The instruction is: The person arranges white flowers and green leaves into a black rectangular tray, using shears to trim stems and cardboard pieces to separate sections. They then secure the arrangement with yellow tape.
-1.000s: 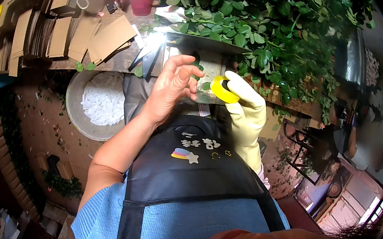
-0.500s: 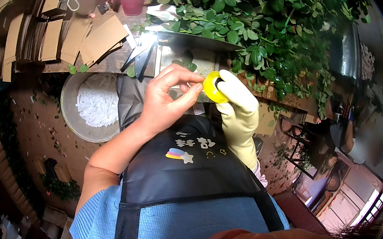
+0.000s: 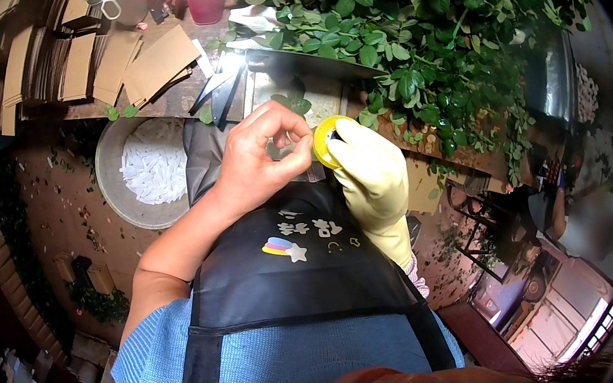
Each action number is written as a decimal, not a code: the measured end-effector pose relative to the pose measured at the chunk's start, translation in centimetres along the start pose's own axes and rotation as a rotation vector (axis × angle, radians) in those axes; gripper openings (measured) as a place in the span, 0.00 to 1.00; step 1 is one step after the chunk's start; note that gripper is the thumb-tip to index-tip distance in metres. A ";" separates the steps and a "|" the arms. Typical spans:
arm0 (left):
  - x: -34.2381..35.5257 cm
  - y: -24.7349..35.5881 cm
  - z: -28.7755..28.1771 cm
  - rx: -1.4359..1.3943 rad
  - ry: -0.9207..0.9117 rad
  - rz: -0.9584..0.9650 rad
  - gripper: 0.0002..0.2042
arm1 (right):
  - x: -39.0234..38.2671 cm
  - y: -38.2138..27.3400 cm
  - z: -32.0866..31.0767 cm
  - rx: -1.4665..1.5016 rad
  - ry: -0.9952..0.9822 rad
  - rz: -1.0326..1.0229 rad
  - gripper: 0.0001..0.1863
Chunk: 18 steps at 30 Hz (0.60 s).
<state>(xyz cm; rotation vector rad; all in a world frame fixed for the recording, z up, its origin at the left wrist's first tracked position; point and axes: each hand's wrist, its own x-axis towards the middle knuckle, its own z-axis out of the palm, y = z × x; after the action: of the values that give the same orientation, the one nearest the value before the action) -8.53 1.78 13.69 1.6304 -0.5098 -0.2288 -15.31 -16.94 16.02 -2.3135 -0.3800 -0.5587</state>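
Note:
A roll of yellow tape (image 3: 324, 145) with a dark middle is held in front of my chest. My right hand (image 3: 373, 171), in a pale yellow rubber glove, grips it with fingers in the dark core. My bare left hand (image 3: 255, 152) is at the roll's left edge, thumb and forefinger pinched together. Whatever lies between those fingertips is too small to make out. Below both hands is my black apron (image 3: 296, 286).
Leafy green stems (image 3: 410, 38) cover the bench at the far right. Cardboard pieces (image 3: 158, 64) and a pink container (image 3: 204, 3) sit at the far left. Near a black-handled blade (image 3: 221, 98) stands a bucket (image 3: 108, 183) of white strips. A person (image 3: 589, 224) is at the right.
The tape roll and my gloved right hand have shifted slightly left and tilted. My left fingertips have moved slightly left and curled tighter.

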 end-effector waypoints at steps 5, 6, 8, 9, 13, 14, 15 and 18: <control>-0.1 0.0 0.1 -0.040 -0.038 -0.066 0.07 | -0.5 0.2 0.3 0.018 0.021 -0.020 0.18; -0.1 0.1 0.2 -0.043 -0.041 -0.074 0.07 | -0.5 0.1 0.3 0.039 0.027 -0.003 0.18; -0.2 -0.1 0.3 -0.053 -0.031 -0.084 0.07 | -0.5 -0.1 0.4 0.085 0.038 0.030 0.18; -0.4 -0.5 0.5 -0.061 -0.020 -0.087 0.06 | -0.6 -0.1 0.5 0.098 0.046 0.038 0.18; -0.7 -0.8 0.9 -0.143 -0.004 -0.132 0.06 | -1.3 0.1 0.7 0.191 0.057 0.110 0.20; -0.7 -0.7 0.8 -0.147 -0.024 -0.144 0.06 | -1.4 0.1 0.7 0.224 0.055 0.139 0.20; -0.8 -0.5 0.8 -0.150 -0.044 -0.156 0.05 | -1.4 0.0 0.7 0.224 0.065 0.143 0.21; -0.8 -0.4 0.7 -0.154 -0.062 -0.171 0.06 | -1.5 0.0 0.8 0.233 0.087 0.148 0.21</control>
<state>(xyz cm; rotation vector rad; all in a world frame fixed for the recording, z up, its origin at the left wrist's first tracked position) -9.47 1.56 13.05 1.5203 -0.3900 -0.4370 -16.39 -16.53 14.82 -2.0661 -0.2180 -0.5107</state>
